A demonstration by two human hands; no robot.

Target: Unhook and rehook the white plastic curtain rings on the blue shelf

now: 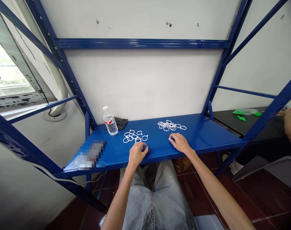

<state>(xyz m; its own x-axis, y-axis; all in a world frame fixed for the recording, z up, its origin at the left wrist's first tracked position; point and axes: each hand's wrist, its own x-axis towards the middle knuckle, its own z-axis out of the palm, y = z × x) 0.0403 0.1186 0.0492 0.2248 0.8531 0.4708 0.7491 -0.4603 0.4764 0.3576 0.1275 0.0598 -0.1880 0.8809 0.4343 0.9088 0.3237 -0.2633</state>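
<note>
Our left hand (138, 153) sits on the blue shelf (203, 135) close to its near edge, fingers curled loosely, the fingertips touching the nearest ring of the spread rings (135, 136); we cannot tell whether it actually pinches one or only rests against it. Those white rings lie flat in a loose patch just beyond that hand, slightly left of the shelf's middle. Our right hand (180, 142) rests palm down to the right of it, fingers bent and unclenched, holding nothing we can see. Farther off and a little to the left of that hand lie the heaped rings (170, 125), a tangled white cluster apart from the fingertips and near the wall. Between our two hands the shelf is bare blue metal, and to the right of the right hand it stays bare up to the right edge. On the left, a water bottle (110, 121) stands upright beside the spread rings, with a dark pouch (121, 123) just behind it against the wall. A blurred object (91, 155) lies at the near left corner, close to the edge. Blue uprights (218, 76) close in both ends of the shelf. Well to the right, another person's hand (290, 123) shows beside a dark table (231, 123) bearing green pieces (240, 112).
</note>
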